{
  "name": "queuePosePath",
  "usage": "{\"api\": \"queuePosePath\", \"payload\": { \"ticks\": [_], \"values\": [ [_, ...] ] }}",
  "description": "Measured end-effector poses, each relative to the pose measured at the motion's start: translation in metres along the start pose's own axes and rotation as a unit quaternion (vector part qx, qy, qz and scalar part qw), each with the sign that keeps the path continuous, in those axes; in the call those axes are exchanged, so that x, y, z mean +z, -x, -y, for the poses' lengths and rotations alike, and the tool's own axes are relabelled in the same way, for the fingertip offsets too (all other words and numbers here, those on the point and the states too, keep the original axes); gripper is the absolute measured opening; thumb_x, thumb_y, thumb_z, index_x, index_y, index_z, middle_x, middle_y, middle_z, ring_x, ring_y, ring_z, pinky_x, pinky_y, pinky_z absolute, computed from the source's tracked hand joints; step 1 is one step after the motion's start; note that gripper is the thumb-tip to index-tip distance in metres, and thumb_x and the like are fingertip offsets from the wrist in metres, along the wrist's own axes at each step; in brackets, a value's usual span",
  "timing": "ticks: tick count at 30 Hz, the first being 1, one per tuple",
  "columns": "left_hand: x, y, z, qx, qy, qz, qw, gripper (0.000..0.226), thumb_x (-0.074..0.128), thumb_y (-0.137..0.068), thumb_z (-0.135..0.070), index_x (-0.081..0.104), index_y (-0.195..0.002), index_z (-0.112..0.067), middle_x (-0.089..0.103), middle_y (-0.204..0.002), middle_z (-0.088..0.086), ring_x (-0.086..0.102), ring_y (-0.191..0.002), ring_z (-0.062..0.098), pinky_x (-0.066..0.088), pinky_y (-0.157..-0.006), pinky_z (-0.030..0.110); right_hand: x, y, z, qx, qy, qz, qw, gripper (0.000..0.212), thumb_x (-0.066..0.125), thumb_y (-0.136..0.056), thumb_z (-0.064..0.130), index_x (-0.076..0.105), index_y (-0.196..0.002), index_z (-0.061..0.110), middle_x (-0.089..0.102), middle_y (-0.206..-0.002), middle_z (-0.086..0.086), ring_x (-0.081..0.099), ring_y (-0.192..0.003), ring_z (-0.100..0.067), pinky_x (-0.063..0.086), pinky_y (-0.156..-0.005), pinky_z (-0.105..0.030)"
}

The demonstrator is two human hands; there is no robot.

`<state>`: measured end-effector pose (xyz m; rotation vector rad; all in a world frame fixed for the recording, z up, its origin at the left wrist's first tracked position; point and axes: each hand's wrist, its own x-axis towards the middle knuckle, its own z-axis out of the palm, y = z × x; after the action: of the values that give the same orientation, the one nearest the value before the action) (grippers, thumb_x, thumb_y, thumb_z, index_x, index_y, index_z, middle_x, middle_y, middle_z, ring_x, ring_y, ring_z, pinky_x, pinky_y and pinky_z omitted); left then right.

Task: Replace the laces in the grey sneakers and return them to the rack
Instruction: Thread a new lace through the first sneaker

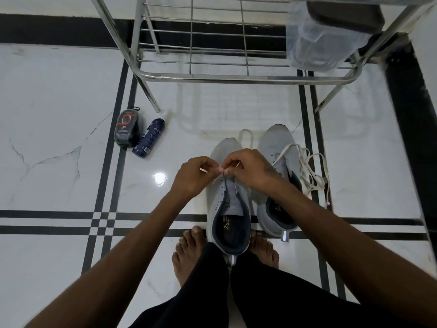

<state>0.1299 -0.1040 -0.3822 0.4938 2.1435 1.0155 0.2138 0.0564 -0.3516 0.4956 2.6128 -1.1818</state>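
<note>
Two grey sneakers stand on the white floor in front of my bare feet. Over the left sneaker (pixel 225 209) both hands work at the eyelets. My left hand (pixel 195 175) pinches one end of a white lace, and my right hand (pixel 248 168) pinches the other part of the same lace (pixel 233 183) just above the tongue. The right sneaker (pixel 277 150) stands beside it, with a loose white lace (pixel 312 171) piled over its top and trailing to the right. Another lace loop (pixel 246 136) lies between the two toes.
A steel shoe rack (pixel 236 76) stands just beyond the sneakers; a clear plastic bag with a dark item (pixel 324 39) sits on its right side. A shoe polish pack (pixel 128 129) and a dark spray bottle (pixel 149 138) lie on the floor at left.
</note>
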Motion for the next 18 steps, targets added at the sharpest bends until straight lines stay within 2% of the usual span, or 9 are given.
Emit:
{"api": "queuePosePath", "payload": {
  "ticks": [4,6,7,9,11,14,18],
  "values": [
    [0.015,0.006,0.000,-0.003,-0.136,-0.012,0.991,0.060,0.079,-0.071,-0.058,0.064,-0.115,-0.020,0.065,-0.103,-0.007,0.063,-0.092,0.014,0.053,-0.081,0.034,0.007,-0.003,-0.011,0.061,0.007,-0.035,0.998,0.011,0.069,-0.090,0.012,0.078,-0.093,0.017,0.075,-0.091,0.003,0.068,-0.086,-0.011,0.052,-0.079,-0.023],
    [0.021,0.003,-0.003,0.009,-0.207,-0.012,0.978,0.063,0.079,-0.072,-0.051,0.060,-0.121,-0.018,0.064,-0.108,-0.002,0.061,-0.096,0.017,0.052,-0.082,0.034,0.012,-0.003,-0.013,0.071,0.001,-0.034,0.997,0.013,0.068,-0.090,0.010,0.078,-0.094,0.016,0.076,-0.094,0.001,0.068,-0.089,-0.013,0.052,-0.081,-0.023],
    [0.022,0.002,-0.005,0.004,-0.209,-0.010,0.978,0.060,0.079,-0.073,-0.046,0.060,-0.121,-0.017,0.065,-0.108,-0.001,0.061,-0.096,0.018,0.051,-0.081,0.033,0.014,-0.003,-0.014,0.071,-0.003,-0.034,0.997,0.014,0.067,-0.091,0.009,0.078,-0.095,0.016,0.075,-0.095,0.001,0.068,-0.091,-0.014,0.053,-0.083,-0.025],
    [0.021,-0.002,-0.008,-0.017,-0.178,-0.006,0.984,0.049,0.077,-0.075,-0.035,0.062,-0.118,-0.016,0.067,-0.105,-0.003,0.063,-0.094,0.017,0.049,-0.080,0.029,0.018,0.000,-0.013,0.072,-0.011,-0.042,0.996,0.014,0.067,-0.090,0.008,0.076,-0.094,0.017,0.074,-0.095,0.001,0.068,-0.092,-0.015,0.055,-0.087,-0.033],
    [0.018,-0.005,-0.006,-0.033,-0.141,-0.002,0.989,0.042,0.075,-0.078,-0.029,0.063,-0.116,-0.017,0.066,-0.097,-0.008,0.063,-0.092,0.014,0.048,-0.078,0.026,0.022,0.002,-0.014,0.076,-0.026,-0.065,0.995,0.008,0.069,-0.088,0.010,0.068,-0.092,0.017,0.070,-0.089,0.003,0.066,-0.086,-0.015,0.056,-0.082,-0.039],
    [0.014,-0.007,-0.002,-0.057,-0.070,-0.001,0.996,0.038,0.074,-0.078,-0.022,0.065,-0.114,-0.016,0.066,-0.088,-0.013,0.064,-0.083,0.006,0.051,-0.075,0.024,0.028,0.004,-0.012,0.068,-0.033,-0.103,0.992,0.014,0.072,-0.086,0.012,0.060,-0.090,0.017,0.065,-0.084,0.004,0.063,-0.082,-0.017,0.055,-0.076,-0.041],
    [0.012,-0.006,0.005,-0.067,0.010,0.004,0.998,0.034,0.072,-0.077,-0.014,0.068,-0.111,-0.015,0.070,-0.089,-0.006,0.067,-0.084,0.012,0.060,-0.080,0.035,0.037,0.009,-0.011,0.062,-0.061,-0.145,0.986,0.016,0.072,-0.086,0.011,0.058,-0.087,0.017,0.065,-0.083,0.008,0.064,-0.084,-0.011,0.055,-0.076,-0.040]
  ]
}}
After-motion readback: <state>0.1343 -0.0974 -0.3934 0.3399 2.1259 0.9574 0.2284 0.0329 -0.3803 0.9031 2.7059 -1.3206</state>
